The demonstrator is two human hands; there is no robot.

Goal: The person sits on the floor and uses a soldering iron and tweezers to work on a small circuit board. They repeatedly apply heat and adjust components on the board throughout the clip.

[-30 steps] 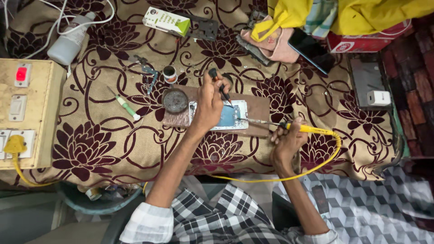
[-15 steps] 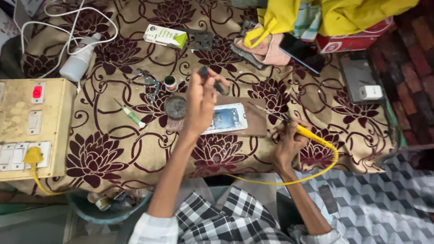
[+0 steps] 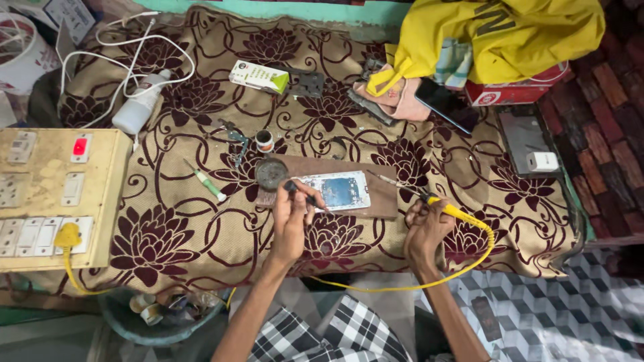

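Both forearms reach forward from below. The left hand [image 3: 290, 216] is raised with fingers pinched closed. The right hand [image 3: 424, 228] is curled into a closed grip, wrist bent slightly inward.

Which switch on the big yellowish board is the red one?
The red switch sits near the top right corner of the yellowish wooden switchboard. All the other switches on the board are pale cream or white, and a yellow plug sits lower down.
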